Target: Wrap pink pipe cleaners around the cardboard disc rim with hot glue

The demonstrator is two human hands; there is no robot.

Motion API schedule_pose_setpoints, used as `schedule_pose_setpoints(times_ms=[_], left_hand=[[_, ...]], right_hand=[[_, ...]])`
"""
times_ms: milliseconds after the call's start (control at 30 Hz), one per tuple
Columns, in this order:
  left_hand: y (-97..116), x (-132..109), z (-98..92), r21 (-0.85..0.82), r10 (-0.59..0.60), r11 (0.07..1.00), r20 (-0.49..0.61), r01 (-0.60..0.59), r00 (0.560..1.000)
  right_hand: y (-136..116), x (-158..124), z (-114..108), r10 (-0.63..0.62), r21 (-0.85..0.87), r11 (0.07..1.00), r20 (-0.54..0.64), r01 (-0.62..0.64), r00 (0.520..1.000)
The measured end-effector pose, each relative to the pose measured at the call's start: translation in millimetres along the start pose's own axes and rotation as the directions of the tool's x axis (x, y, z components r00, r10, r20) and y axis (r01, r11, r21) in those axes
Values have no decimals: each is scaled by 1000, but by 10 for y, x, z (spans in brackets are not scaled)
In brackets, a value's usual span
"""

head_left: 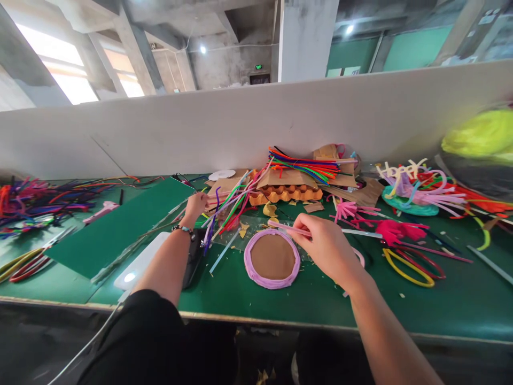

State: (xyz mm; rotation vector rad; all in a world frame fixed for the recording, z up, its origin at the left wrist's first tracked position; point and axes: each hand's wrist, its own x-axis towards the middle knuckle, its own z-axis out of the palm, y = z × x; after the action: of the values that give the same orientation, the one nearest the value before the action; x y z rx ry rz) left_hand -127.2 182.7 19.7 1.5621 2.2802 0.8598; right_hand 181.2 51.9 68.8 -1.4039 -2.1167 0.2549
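A pink pipe cleaner (286, 226) is pinched in my right hand (326, 246), its tip pointing left over a round brown cardboard disc (273, 258). Pink-lilac pipe cleaner is wrapped as a ring (251, 270) round the disc's edge, and the disc lies flat on the green table. My left hand (194, 207) reaches forward to the left end of a loose bunch of coloured pipe cleaners (240, 206). Its fingers are drawn together there; what they grip, if anything, is hidden. A dark blue pipe cleaner (217, 198) sticks up just right of that hand.
Behind the disc sit an orange egg carton (286, 194) and a bundle of pipe cleaners (304, 166). Scissors lie on the left (32, 264) and right (409, 267). A white device (140, 262) and dark phone (194, 259) lie under my left forearm. A partition (200, 133) closes the back.
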Motion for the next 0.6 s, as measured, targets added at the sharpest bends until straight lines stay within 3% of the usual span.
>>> schedule_pose_setpoints(times_ms=[167,300,467,600], left_hand=[[-61,6,-13,256,99,963,-38,-86,994],[-40,85,15,394,168,901,67,-181,984],[13,178,26,467,127,859,199,-208,972],[58,207,-43,426,58,891,238,-158,970]], right_hand=[[-13,-1,15,-8,-3,1000,13,8,1000],[-23,9,36,0,0,1000,10,0,1000],[-29,6,44,2,-1,1000,14,-2,1000],[-24,2,37,11,-21,1000,18,-10,1000]])
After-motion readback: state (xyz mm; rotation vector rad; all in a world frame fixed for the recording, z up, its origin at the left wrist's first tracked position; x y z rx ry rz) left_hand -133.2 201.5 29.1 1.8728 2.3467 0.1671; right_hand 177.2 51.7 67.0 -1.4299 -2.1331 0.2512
